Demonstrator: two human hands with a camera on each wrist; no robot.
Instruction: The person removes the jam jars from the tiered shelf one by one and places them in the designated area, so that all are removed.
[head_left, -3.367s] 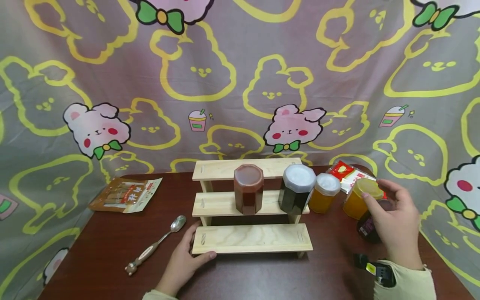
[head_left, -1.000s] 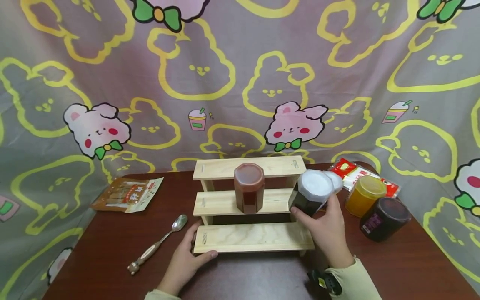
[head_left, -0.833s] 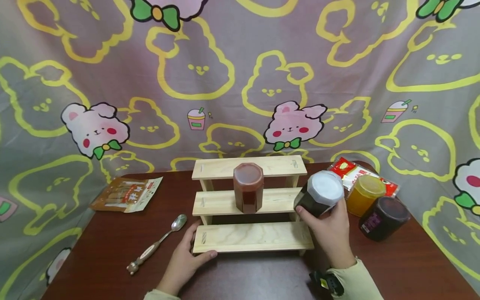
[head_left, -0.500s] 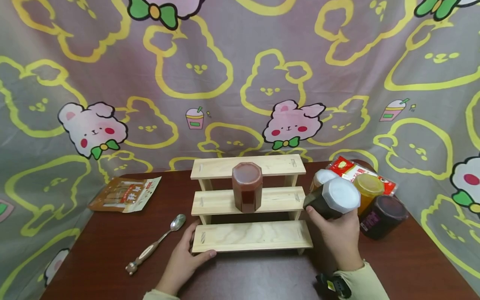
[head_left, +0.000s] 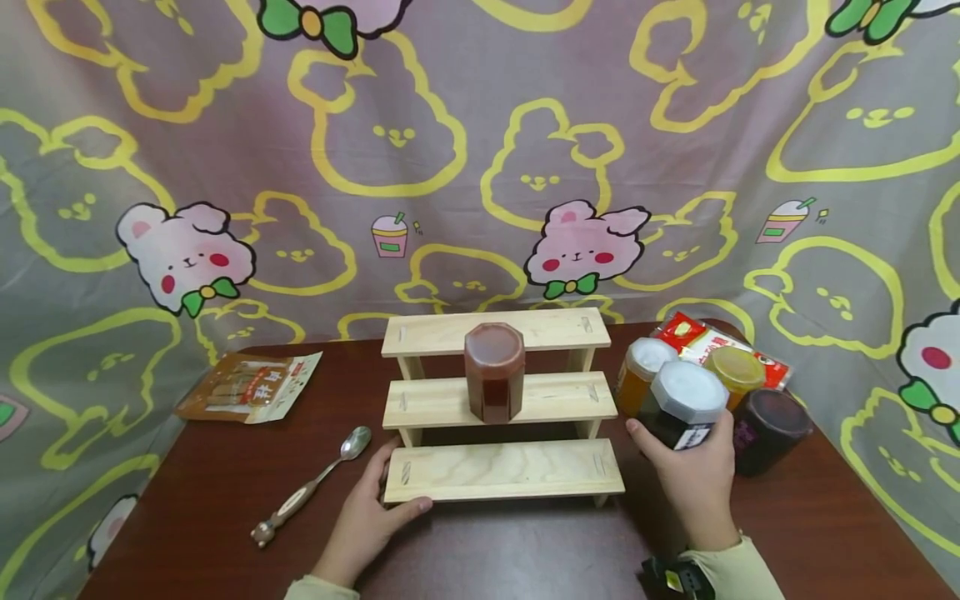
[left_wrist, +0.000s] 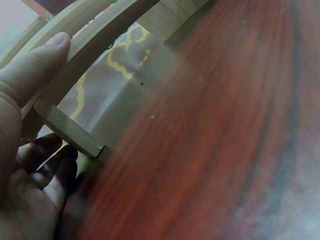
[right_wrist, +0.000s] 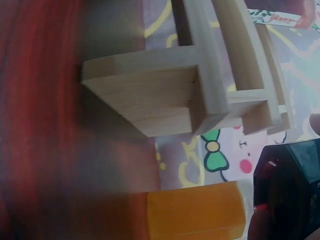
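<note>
My left hand [head_left: 367, 517] grips the left end of the lowest step of a three-tier wooden display stand [head_left: 510, 471], thumb at the front edge. In the left wrist view the other fingers curl by the stand's leg [left_wrist: 70, 127]. My right hand [head_left: 693, 487] holds a dark faceted jar [head_left: 686, 404] with a white lid, right of the stand. Its side also shows in the right wrist view as a dark jar [right_wrist: 287, 187]. Beside it is an orange jar [head_left: 632, 404] with a white lid. A reddish-brown jar [head_left: 495, 379] stands on the middle step.
Behind the held jar are a yellow-lidded jar [head_left: 737, 368] and a dark jar [head_left: 772, 429] with a purple label. A red and white packet [head_left: 684, 329] lies farther back. On the left are a brown packet [head_left: 243, 387] and a spoon [head_left: 303, 493]. A patterned cloth [head_left: 480, 167] hangs behind.
My right hand has left the yellow-lidded jar, taken the dark white-lidded jar off the middle step and carried it right, beside the orange jar. My left hand has stayed on the stand.
</note>
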